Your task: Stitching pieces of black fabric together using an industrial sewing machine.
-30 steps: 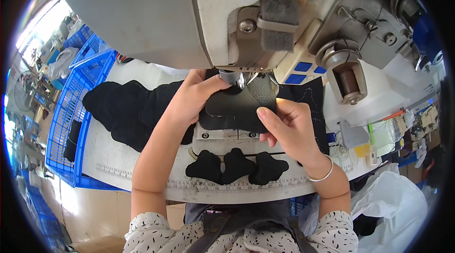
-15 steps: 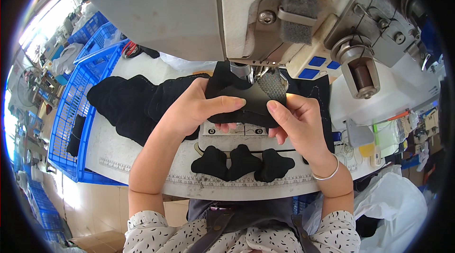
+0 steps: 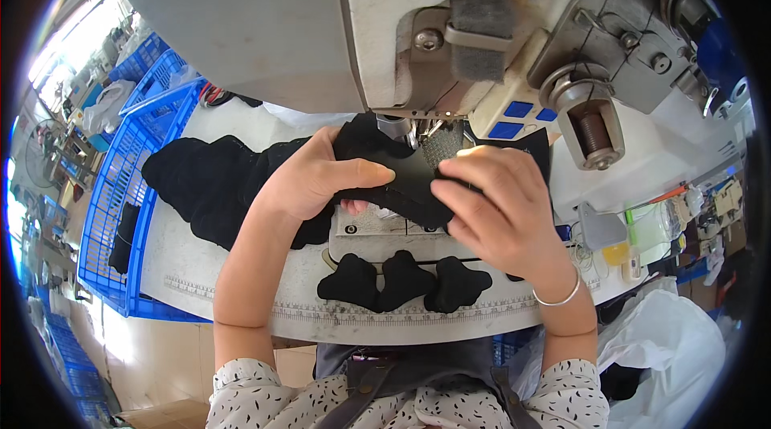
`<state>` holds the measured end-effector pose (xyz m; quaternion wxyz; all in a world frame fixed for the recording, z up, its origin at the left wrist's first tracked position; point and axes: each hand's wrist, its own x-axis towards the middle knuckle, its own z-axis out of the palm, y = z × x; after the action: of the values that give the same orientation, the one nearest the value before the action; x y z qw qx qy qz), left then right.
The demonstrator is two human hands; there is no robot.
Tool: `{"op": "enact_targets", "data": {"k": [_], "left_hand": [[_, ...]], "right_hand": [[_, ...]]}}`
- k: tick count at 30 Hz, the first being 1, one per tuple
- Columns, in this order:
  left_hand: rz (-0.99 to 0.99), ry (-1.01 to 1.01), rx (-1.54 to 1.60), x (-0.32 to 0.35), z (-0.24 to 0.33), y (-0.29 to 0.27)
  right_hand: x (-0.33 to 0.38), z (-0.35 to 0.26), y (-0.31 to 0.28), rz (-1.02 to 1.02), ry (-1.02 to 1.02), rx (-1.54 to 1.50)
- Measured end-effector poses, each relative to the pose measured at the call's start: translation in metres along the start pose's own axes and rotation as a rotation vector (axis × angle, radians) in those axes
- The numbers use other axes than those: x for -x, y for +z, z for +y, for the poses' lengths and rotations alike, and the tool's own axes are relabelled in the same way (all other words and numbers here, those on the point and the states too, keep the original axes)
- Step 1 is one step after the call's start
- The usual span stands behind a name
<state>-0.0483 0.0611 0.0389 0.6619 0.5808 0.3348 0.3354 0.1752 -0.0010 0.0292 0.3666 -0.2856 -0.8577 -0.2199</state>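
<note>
In front of the needle area of a sewing machine (image 3: 233,27), a black fabric piece (image 3: 411,180) with a smooth dark panel and a grey mesh patch is held up. My left hand (image 3: 309,184) grips its left side, thumb on top and fingers beneath. Closed at the piece's right edge, my right hand (image 3: 514,216) pinches it with bent fingers; the thumb is mostly hidden. Another black piece lies beyond my right hand, partly covered. Several small black shaped pieces (image 3: 405,280) rest in a row below the hands.
Overlapping black fabric pieces (image 3: 205,184) lie at the left, beside a blue plastic crate (image 3: 100,244). A ruler strip (image 3: 385,318) runs along the table's front edge. A brown thread spool (image 3: 593,132) is at the right; a white plastic bag (image 3: 662,349) sits lower right.
My right hand has turned over and curled at the piece's right edge, its back now facing up. The piece has tilted, its right side lower. My left hand keeps its grip.
</note>
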Motion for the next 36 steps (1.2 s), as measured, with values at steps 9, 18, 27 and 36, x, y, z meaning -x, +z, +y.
{"op": "enact_targets", "data": {"k": [9,18,27,36], "left_hand": [[-0.045,0.017,0.038,-0.003,0.0,0.003],[-0.028,0.021,-0.01,-0.01,0.005,0.001],[-0.027,-0.005,-0.107,-0.017,0.013,-0.006],[-0.201,-0.102,-0.196,-0.041,0.018,-0.03]], "right_hand": [[0.008,0.001,0.014,0.147,-0.066,0.016],[0.007,0.004,0.019,0.178,-0.052,0.027],[0.004,0.005,0.025,0.241,-0.051,0.05],[0.003,-0.009,0.031,0.263,0.004,0.11]]}}
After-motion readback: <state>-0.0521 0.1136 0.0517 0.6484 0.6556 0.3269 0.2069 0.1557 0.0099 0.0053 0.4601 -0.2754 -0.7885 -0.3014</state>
